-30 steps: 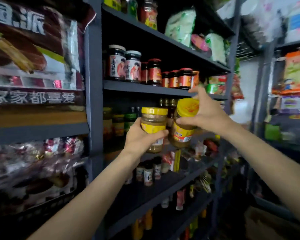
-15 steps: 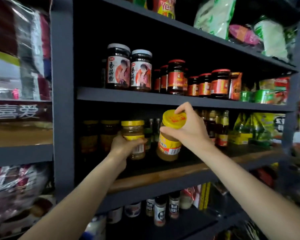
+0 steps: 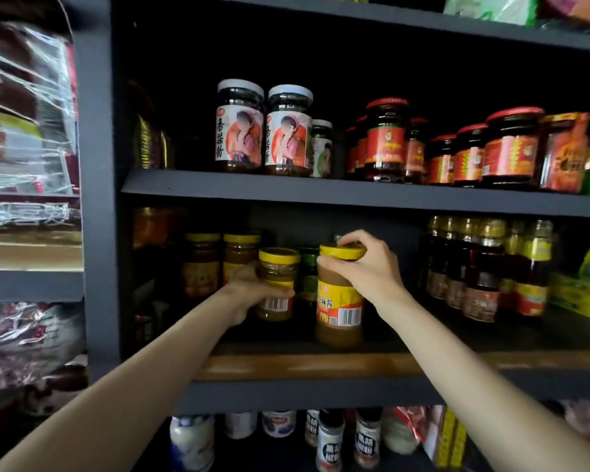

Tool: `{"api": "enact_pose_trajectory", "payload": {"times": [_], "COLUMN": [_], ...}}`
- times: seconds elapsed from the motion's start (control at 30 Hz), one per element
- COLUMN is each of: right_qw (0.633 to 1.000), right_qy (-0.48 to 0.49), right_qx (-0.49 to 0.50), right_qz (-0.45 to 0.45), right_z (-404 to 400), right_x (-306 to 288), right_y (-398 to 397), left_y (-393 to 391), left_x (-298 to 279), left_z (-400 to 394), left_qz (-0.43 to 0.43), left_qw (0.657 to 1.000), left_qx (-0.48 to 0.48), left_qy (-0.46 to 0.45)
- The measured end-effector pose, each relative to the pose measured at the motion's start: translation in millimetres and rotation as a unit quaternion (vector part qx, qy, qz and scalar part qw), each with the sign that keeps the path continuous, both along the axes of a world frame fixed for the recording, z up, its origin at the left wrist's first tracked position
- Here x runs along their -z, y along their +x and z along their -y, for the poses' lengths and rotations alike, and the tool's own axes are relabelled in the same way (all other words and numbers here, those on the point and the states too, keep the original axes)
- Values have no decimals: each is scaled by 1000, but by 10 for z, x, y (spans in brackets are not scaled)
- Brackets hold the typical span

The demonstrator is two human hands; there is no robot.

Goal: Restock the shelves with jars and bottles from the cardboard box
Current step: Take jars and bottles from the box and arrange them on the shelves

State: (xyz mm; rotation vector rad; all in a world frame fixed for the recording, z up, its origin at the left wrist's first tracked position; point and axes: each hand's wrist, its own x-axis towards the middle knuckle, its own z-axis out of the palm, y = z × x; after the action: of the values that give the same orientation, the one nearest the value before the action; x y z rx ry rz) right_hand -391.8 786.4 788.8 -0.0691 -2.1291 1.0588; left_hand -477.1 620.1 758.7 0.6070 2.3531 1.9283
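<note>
Jars gripped in both hands over a dark shelf (wooden-edged, crowded shop aisle).

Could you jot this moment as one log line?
left hand: grips small yellow-lidded jar | right hand: grips tall yellow-lidded jar on wooden shelf

On the middle shelf, the left hand held a small jar left of the tall jar, which the right hand gripped by its lid. Two like jars stood behind and to the left, bottles well to the right. Labelled jars lined the shelf above; shakers stood on the shelf below
</note>
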Motion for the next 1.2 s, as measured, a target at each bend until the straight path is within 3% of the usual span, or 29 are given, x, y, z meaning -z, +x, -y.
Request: {"api": "enact_pose_trajectory", "payload": {"times": [0.2,0.33,0.4,0.47,0.53,0.63,0.77,0.97,1.2], "right_qw": [994,963,935,926,930,948,939,931,908], "right_qy": [52,200,293,332,343,318,342,356,409], "right_qx": [68,160,197,151,71,-15,15,34,63], "right_qz": [61,90,20,-92,-111,9,38,77,63], "right_z": [-121,-7,166,355,520,619,574,483,523], "right_x": [-74,-38,90,214,251,170,93,-49,-40], "right_y": [-229,-116,-3,30,-22,-200,-340,-318,-297], "left_y": [-31,59,72,88,94,63,22,-4,-21], "left_x": [37,-121,-251,-334,-340,-319,-339,-344,-326], "left_z": [70,191,267,297,284,258,254,242,142], "left_qz": [4,24,12,-18,-68,-144,-215,-190,-302], "left_qw": [999,998,999,998,991,974,950,963,906], "left_qx": [-26,23,36,61,59,22,-23,1,-78], "left_qy": [-41,-56,-16,-13,-102,-173,-225,-189,-285]}}
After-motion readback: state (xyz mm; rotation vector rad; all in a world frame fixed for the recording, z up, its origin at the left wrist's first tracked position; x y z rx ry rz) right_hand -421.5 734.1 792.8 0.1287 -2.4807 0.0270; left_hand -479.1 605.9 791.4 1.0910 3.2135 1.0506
